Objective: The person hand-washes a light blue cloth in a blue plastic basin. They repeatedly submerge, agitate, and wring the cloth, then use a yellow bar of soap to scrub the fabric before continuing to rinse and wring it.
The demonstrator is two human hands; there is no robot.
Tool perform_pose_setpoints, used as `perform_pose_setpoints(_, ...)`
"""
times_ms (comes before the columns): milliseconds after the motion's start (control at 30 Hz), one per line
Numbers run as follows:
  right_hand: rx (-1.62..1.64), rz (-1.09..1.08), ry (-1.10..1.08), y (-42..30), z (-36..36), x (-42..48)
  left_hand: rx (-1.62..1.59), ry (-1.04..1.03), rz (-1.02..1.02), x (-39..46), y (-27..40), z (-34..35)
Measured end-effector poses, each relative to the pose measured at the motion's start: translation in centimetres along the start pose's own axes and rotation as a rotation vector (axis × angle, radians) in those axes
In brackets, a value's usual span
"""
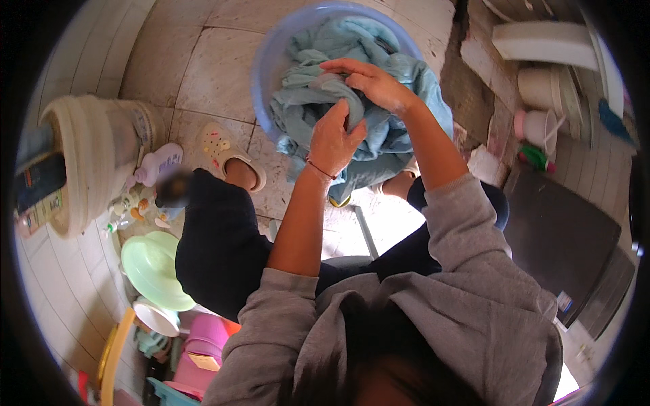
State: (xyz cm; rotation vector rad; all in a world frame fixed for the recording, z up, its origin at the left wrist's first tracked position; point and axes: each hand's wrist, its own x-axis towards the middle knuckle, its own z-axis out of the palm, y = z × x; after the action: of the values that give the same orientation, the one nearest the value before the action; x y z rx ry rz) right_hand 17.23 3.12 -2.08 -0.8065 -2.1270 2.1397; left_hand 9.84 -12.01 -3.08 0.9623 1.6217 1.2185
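A heap of wet-looking, blue-green cloth [345, 40] fills a blue plastic basin [262, 96] on the floor before me. Part of the cloth hangs over the basin's near and right rim. My left hand [334, 139] grips a bunched fold between thumb and fingers, near the middle of the heap. A thin dark cord bracelet [321, 169] circles that wrist. Just above and to the right, my right hand [373, 83] rests across the same fold, with one finger stretched out. Its other fingertips are partly hidden, so its hold on the cloth is unclear.
Left stand a white bucket [89, 167], a lilac bottle [160, 163], several small bottles and a pale green basin [152, 269]. A pink plastic container [205, 337] is behind them. A dark flat-topped box [558, 238] stands right, below a broken floor edge [467, 96].
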Motion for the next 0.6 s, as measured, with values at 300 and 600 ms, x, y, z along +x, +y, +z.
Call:
perform_pose_setpoints(300, 0.188, 0.046, 0.037, 7.7, -2.6, -3.8, 0.451, 0.165, 0.327, 3.8, -5.8, -2.6)
perform_pose_setpoints(600, 1.106, -0.306, 0.105, 6.5, -4.6, -5.4, 0.19, -0.463, 0.178, 10.6, -0.8, 0.8)
